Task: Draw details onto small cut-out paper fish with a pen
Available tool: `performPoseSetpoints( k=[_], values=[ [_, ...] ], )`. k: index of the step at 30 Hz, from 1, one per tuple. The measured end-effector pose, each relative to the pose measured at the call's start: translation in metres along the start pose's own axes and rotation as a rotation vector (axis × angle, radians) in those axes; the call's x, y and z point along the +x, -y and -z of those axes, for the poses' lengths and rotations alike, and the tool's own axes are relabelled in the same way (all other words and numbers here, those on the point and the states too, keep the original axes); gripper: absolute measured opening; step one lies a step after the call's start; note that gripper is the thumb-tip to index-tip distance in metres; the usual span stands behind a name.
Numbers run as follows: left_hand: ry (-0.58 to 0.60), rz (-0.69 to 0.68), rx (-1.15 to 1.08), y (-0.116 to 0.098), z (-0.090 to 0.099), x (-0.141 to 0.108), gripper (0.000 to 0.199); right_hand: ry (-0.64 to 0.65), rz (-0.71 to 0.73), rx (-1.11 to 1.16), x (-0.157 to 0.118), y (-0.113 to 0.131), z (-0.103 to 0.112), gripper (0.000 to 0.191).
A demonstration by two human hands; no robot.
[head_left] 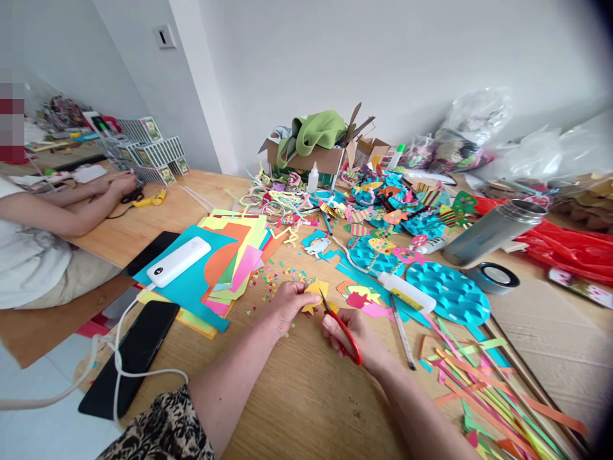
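My left hand [290,305] pinches a piece of yellow paper [315,295] between thumb and fingers. In my right hand [352,335] is a pair of scissors with red handles [354,351], its dark blades touching the paper's right side. Whether the blades are apart is too small to tell. Beyond my hands lie fish-shaped cutouts, among them a red one [357,300] and a pink one [377,310]. Small paper scraps [272,278] are scattered to the left of the yellow paper. A white glue bottle [408,292] lies on its side to the right, near a pen [403,332].
Coloured sheets [244,255] with a white power bank [179,260] and a black phone [129,358] lie left, cable across them. Right are a steel flask [493,233], blue egg-tray discs [447,291] and paper strips [498,390]. A cardboard box [301,160] stands behind. Another person's hands [122,184] are far left.
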State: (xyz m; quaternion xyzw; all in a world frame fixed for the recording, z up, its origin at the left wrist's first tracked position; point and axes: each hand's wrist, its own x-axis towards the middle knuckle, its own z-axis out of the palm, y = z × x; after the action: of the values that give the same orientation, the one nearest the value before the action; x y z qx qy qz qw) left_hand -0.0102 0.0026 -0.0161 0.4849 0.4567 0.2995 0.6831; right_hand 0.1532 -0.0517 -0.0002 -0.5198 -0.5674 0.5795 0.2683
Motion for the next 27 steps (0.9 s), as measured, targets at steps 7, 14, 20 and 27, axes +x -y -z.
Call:
performPoseSetpoints(
  k=[7,14,20,27],
  values=[
    [-0.001,0.014,-0.009,0.0003,0.0005,-0.0004,0.029,-0.010,0.005,0.007,-0.0007,0.0011,0.0000,0.057],
    [-0.017,0.020,-0.040,0.0005,-0.0004,0.0002,0.029,-0.024,0.000,-0.003,-0.0002,0.0010,0.0001,0.059],
    [-0.060,-0.003,-0.087,-0.0014,-0.0018,0.0012,0.032,-0.035,-0.011,-0.005,-0.0005,0.0003,0.0005,0.056],
    [-0.061,-0.060,-0.187,-0.0089,-0.0041,-0.0040,0.025,-0.030,-0.010,0.034,0.0003,-0.0021,0.0012,0.059]
  ],
)
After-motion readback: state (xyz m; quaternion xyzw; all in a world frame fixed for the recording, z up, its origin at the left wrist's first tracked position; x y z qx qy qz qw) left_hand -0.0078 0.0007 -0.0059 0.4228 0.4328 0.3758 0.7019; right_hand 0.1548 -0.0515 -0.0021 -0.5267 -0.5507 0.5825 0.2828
